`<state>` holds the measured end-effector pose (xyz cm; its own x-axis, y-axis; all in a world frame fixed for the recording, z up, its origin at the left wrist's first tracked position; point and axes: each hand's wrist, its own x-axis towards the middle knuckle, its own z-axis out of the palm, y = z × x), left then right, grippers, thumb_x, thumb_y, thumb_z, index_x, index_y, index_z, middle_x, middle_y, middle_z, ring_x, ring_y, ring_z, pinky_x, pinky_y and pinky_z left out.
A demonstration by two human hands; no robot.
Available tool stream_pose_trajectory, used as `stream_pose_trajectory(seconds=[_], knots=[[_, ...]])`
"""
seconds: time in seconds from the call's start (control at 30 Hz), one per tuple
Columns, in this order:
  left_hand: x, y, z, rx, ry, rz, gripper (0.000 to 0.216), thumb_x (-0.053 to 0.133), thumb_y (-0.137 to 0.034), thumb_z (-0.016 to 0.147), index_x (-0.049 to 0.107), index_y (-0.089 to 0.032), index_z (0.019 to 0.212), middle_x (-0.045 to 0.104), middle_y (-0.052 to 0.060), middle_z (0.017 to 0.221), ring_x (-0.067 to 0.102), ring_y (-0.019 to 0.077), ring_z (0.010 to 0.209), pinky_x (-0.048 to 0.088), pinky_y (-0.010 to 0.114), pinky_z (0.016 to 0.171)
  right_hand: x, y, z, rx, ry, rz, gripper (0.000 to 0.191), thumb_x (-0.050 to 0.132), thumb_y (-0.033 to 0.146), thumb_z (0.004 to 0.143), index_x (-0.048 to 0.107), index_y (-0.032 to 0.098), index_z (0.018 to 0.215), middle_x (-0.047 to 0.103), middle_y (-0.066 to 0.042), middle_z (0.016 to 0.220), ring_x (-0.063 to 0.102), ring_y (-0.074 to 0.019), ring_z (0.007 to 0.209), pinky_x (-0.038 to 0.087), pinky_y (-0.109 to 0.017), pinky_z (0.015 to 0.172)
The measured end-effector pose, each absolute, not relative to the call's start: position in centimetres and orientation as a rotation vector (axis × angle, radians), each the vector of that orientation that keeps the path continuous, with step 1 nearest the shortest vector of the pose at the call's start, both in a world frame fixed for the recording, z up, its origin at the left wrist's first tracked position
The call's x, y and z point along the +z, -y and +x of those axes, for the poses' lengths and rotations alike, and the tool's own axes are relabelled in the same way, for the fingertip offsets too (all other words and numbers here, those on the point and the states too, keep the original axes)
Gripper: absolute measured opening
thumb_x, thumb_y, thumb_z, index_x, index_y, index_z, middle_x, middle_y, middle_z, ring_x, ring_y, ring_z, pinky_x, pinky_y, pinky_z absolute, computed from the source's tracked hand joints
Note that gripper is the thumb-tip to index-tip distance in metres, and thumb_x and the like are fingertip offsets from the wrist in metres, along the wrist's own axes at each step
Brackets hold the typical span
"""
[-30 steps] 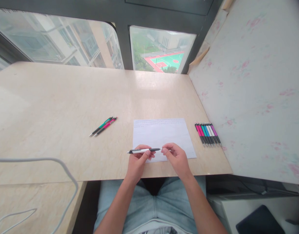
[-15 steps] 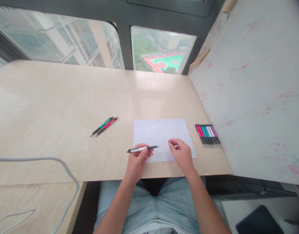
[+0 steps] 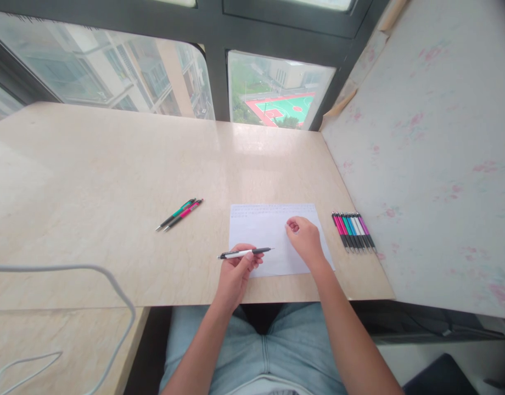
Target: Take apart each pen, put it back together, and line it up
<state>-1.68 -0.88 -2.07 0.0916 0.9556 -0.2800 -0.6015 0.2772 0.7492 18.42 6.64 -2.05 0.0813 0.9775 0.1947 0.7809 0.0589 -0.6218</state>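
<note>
My left hand (image 3: 239, 269) is closed around a white and black pen (image 3: 240, 254), held level with its point to the right. A thin, narrow end sticks out of the pen's black grip. My right hand (image 3: 305, 239) is to its right, over the paper, with thumb and fingers curled together; whatever they pinch is too small or hidden to name. Under both hands lies a white sheet of paper (image 3: 273, 222) with rows of faint writing along its top.
Left of the paper, a green pen (image 3: 176, 214) and a pink pen (image 3: 184, 214) lie side by side. A row of several coloured pens (image 3: 353, 232) lies at right, near the flowered wall (image 3: 442, 164). A grey cable (image 3: 112, 280) crosses the lower left. Windows stand behind the table (image 3: 112, 164).
My right hand has moved up and slightly away from the pen, its fingers more curled. A small bit at its fingertips earlier is now hard to see. My left hand keeps the pen.
</note>
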Motion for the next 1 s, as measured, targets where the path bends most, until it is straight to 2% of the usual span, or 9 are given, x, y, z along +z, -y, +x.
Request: stream_pose_trajectory(seconds=[0.2,0.43,0.53,0.63,0.7,0.73,0.83,0.9,1.0], knots=[[-1.9,0.9,-1.6,1.244,-0.864,0.511,0.020,0.074,-0.028,0.082,0.067,-0.015,0.095,0.073,0.007,0.083,0.065,0.0130,0.074,0.048,0.024,0.071,-1.5,-8.9,14.9,0.493,1.909,-1.618,0.015,0.053,0.009,0.080,0.064,0.019,0.084,0.066,-0.004,0.081,0.059,-0.0170,0.073,0.045,-0.029,0.073],[-2.0,0.9,-1.6,1.244,-0.851,0.497,0.020,0.076,-0.028,0.081,0.067,-0.016,0.094,0.073,0.006,0.082,0.065,0.0127,0.073,0.048,0.024,0.071,-2.6,-9.6,13.3,0.529,2.003,-1.671,0.015,0.053,0.011,0.084,0.066,0.019,0.084,0.067,-0.006,0.084,0.060,-0.0203,0.082,0.044,-0.030,0.074],[-2.0,0.9,-1.6,1.246,-0.847,0.493,0.020,0.075,-0.028,0.081,0.067,-0.016,0.094,0.073,0.006,0.082,0.065,0.0128,0.074,0.048,0.024,0.071,-2.4,-9.4,13.7,0.570,1.992,-1.662,0.018,0.055,0.011,0.082,0.068,0.019,0.093,0.068,-0.005,0.086,0.060,-0.0205,0.085,0.044,-0.031,0.077],[-1.8,0.9,-1.5,1.246,-0.853,0.495,0.020,0.075,-0.028,0.081,0.067,-0.016,0.094,0.072,0.006,0.082,0.065,0.0129,0.074,0.048,0.024,0.071,-1.7,-8.3,14.3,0.620,1.889,-1.619,0.023,0.056,0.015,0.083,0.067,0.019,0.102,0.067,-0.004,0.085,0.059,-0.0190,0.079,0.045,-0.032,0.077],[-1.7,0.9,-1.5,1.246,-0.866,0.500,0.021,0.076,-0.029,0.080,0.067,-0.016,0.094,0.072,0.006,0.081,0.064,0.0132,0.073,0.048,0.025,0.072,-1.2,-6.9,14.7,0.709,1.727,-1.586,0.015,0.055,0.023,0.087,0.067,0.019,0.095,0.066,-0.003,0.082,0.057,-0.0172,0.071,0.045,-0.031,0.074],[-1.6,0.9,-1.5,1.243,-0.877,0.509,0.021,0.076,-0.030,0.080,0.067,-0.016,0.094,0.071,0.005,0.079,0.064,0.0131,0.072,0.048,0.025,0.071,-0.9,-6.1,14.8,0.793,1.623,-1.566,0.017,0.053,0.029,0.091,0.066,0.019,0.087,0.065,-0.003,0.078,0.057,-0.0168,0.070,0.045,-0.031,0.071],[-1.8,1.0,-1.6,1.231,-0.937,0.600,0.021,0.077,-0.031,0.079,0.069,-0.016,0.092,0.068,0.002,0.072,0.060,0.0115,0.067,0.045,0.023,0.067,-0.3,-3.3,14.9,1.202,1.345,-1.431,0.040,0.038,0.046,0.099,0.064,0.019,0.082,0.060,0.000,0.065,0.053,-0.0143,0.058,0.044,-0.028,0.059],[-2.0,1.1,-1.6,1.206,-0.986,0.693,0.020,0.078,-0.030,0.078,0.070,-0.016,0.090,0.067,0.001,0.070,0.058,0.0113,0.066,0.045,0.023,0.066,0.1,-1.8,14.6,1.399,1.311,-1.335,0.037,0.046,0.048,0.097,0.065,0.019,0.084,0.059,0.001,0.063,0.054,-0.0139,0.058,0.043,-0.027,0.057],[-2.3,1.2,-1.6,1.185,-1.029,0.759,0.021,0.078,-0.031,0.078,0.071,-0.017,0.092,0.070,0.003,0.076,0.060,0.0130,0.070,0.046,0.025,0.069,0.4,-0.4,14.2,1.436,1.273,-1.302,0.023,0.064,0.042,0.088,0.066,0.020,0.084,0.064,0.000,0.072,0.059,-0.0141,0.066,0.045,-0.027,0.062]])
